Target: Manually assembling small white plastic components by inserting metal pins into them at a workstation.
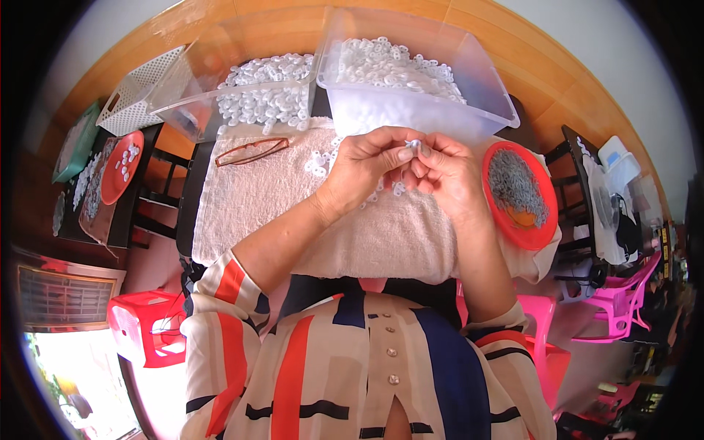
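Observation:
My left hand (367, 170) and my right hand (444, 173) meet above a beige towel (257, 213), fingertips pinched together on a small white plastic piece (413, 143). More small white rings (320, 161) lie loose on the towel just left of my left hand. A red plate (497, 202) holding grey bits sits right beside my right hand.
Two clear plastic bins (411, 110) full of white rings stand behind the towel. Glasses (251, 151) lie on the towel's left. A white basket (136, 95), a second red plate (119, 176), a red stool (143, 326) and pink chairs (623, 293) surround the table.

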Available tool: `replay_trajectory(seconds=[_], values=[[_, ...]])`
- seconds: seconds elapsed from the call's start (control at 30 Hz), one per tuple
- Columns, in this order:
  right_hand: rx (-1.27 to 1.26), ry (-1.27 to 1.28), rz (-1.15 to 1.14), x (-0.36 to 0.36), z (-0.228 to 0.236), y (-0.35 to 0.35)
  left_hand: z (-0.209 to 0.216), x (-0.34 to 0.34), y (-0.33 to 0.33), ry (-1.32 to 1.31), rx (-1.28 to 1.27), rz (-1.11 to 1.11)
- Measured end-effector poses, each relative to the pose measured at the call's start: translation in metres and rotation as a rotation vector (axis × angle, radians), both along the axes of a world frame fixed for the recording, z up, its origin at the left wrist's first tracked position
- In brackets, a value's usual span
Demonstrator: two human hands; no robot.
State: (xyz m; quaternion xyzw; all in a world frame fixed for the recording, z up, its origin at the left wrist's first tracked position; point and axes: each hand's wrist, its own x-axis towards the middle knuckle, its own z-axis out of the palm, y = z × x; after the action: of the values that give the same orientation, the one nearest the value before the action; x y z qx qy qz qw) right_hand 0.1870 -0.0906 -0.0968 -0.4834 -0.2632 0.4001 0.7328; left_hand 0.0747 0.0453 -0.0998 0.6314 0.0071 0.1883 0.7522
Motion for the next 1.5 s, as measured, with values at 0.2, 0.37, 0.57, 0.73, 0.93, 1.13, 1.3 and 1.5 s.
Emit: replay_trajectory(seconds=[0.2, 0.37, 0.57, 0.73, 0.93, 1.13, 1.3, 1.5], values=[[0.006, 0.052, 0.055, 0.000, -0.002, -0.001, -0.003, -0.002, -0.006, -0.003, -0.045, -0.016], [0.006, 0.075, 0.077, 0.000, -0.006, 0.000, -0.005, -0.004, -0.013, -0.020, -0.039, 0.028], [0.055, 0.097, 0.104, -0.001, -0.013, 0.000, -0.007, -0.005, -0.014, -0.046, -0.048, 0.039], [0.093, 0.139, 0.118, -0.003, -0.013, 0.002, -0.006, -0.005, -0.013, -0.033, -0.034, 0.043], [0.119, 0.122, 0.112, -0.007, -0.011, 0.002, -0.006, -0.005, -0.017, -0.037, -0.122, 0.037], [0.060, 0.086, -0.069, -0.003, -0.003, 0.005, 0.002, 0.002, -0.012, -0.026, -0.125, 0.055], [0.005, 0.004, -0.066, 0.003, -0.001, 0.000, 0.004, 0.000, -0.012, 0.020, 0.000, 0.127], [-0.049, -0.115, -0.261, 0.003, 0.015, -0.013, 0.042, -0.017, 0.005, -0.238, -0.113, 0.440]])
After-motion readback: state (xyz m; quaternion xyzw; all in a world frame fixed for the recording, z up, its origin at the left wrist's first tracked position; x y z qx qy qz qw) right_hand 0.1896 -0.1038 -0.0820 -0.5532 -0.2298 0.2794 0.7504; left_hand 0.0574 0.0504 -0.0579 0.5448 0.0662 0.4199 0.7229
